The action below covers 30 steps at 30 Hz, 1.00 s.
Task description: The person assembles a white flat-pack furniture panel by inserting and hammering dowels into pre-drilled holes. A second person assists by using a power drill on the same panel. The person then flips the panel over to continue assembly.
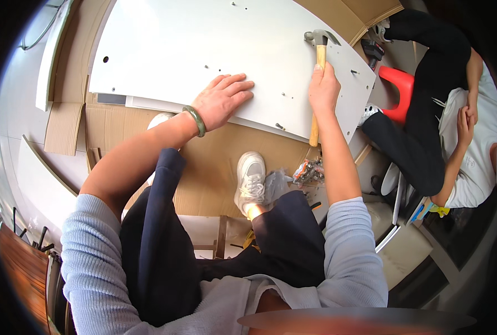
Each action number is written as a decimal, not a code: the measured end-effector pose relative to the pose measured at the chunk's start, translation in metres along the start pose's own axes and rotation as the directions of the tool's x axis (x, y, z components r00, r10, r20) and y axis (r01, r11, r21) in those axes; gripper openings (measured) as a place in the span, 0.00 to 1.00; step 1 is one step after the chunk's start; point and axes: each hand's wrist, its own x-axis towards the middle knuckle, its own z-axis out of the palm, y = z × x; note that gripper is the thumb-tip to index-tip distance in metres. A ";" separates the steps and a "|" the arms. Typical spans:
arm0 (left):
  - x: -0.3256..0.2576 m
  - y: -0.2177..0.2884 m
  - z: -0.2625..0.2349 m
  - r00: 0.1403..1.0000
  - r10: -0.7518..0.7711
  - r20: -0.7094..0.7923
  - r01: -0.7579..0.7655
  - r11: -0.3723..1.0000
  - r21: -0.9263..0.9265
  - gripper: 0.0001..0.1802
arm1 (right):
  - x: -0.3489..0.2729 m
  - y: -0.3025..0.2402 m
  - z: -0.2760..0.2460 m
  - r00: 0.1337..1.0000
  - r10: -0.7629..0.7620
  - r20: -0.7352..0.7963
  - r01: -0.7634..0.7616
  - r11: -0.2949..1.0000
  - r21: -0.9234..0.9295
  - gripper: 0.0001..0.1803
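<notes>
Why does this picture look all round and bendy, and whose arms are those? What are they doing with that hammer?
The picture comes from a small camera worn on a person's head, looking down. Its wide lens bends straight edges, so everything looks curved. The two arms in pale blue sleeves coming up from the bottom belong to that person. The left hand, with a green bangle on the wrist, lies flat on a big white board with small drilled holes. The right hand has its grip around the wooden handle of a hammer with a metal head, held over the board. The board lies on brown cardboard sheets on the floor. Below it is a clear bag of small metal screws. At the right sits another person in black trousers.
</notes>
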 end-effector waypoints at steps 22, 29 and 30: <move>0.003 0.013 -0.009 0.972 -0.044 0.233 0.012 0.990 0.137 0.35 | -0.199 0.044 -0.092 0.969 0.122 0.213 -0.180 0.944 0.277 0.20; 0.005 0.017 0.007 0.961 -0.042 0.273 -0.079 0.904 0.419 0.48 | -0.361 0.098 -0.053 0.722 0.669 0.176 -0.679 0.638 0.363 0.19; 0.005 0.017 0.006 0.954 -0.049 0.297 -0.084 0.904 0.419 0.49 | -0.368 0.103 -0.044 0.706 0.696 0.128 -0.695 0.646 0.316 0.19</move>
